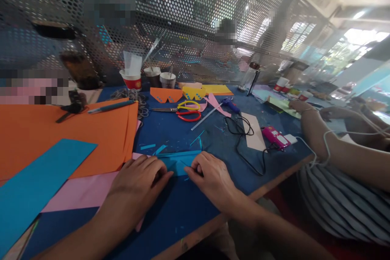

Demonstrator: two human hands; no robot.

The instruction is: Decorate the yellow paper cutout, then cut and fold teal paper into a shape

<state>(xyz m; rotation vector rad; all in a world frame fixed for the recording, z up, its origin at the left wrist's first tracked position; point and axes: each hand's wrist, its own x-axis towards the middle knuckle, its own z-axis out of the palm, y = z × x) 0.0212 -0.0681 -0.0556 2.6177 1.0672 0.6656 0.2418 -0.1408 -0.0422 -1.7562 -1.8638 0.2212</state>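
Observation:
A folded piece of blue paper (179, 161) lies on the dark blue tabletop between my hands. My left hand (141, 178) is curled over its left end, fingers bent and closed on the paper. At its right end, my right hand (210, 174) pinches the paper between thumb and bent fingers. Small blue offcuts (148, 146) are scattered just beyond the paper. Scissors with yellow and red handles (189, 117) lie farther back. Orange sheets (103, 142) and a long blue strip (51, 183) are on the left.
Paper cups (131, 79) stand at the back by the perforated metal screen. A glue gun (232, 105), its black cable and a pink device (276, 137) lie to the right. Another person's arm (338, 142) reaches over the table at the right.

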